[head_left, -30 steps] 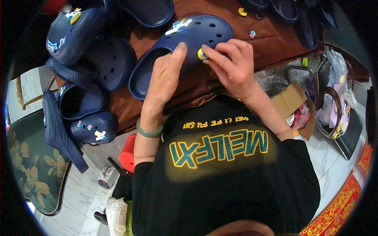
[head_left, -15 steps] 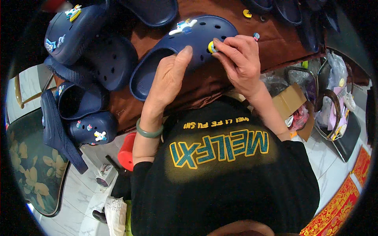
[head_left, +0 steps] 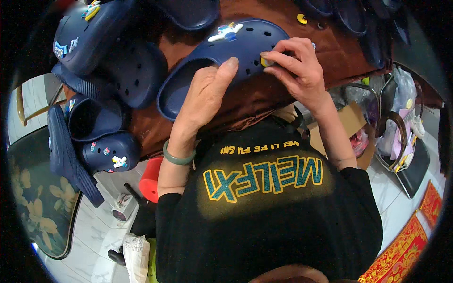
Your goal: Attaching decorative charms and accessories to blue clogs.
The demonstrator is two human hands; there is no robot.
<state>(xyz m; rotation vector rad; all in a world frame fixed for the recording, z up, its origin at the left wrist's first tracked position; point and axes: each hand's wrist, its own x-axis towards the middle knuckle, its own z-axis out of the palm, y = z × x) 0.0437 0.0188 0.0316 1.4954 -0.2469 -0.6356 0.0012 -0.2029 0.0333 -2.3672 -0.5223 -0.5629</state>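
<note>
Off to the left of your hands, a heap of dark blue perforated foam clogs (head_left: pixel 101 61) lies on the brown-covered desk (head_left: pixel 339 56), some already carrying small coloured charms.

Your left hand (head_left: pixel 205 96) lies flat and open across the heel opening of the navy blue perforated foam clog (head_left: pixel 222 59) right in front of you, fingers straight, thumb tip on the upper. Keep that palm pressing down so the shoe cannot slide or twist on the cloth.

Just beyond your left fingertips, a white and blue figure charm (head_left: pixel 225 32) already sits on the toe.

Your right hand (head_left: pixel 297 70) is closed narrow, thumb and fingers pinching a small yellow charm (head_left: pixel 264 61) against a hole in the upper. Hold it square over the hole and push straight down, not at a slant, so the stud seats fully.

To the right of that hand, another small yellow charm (head_left: pixel 302 19) lies loose on the desk.
</note>
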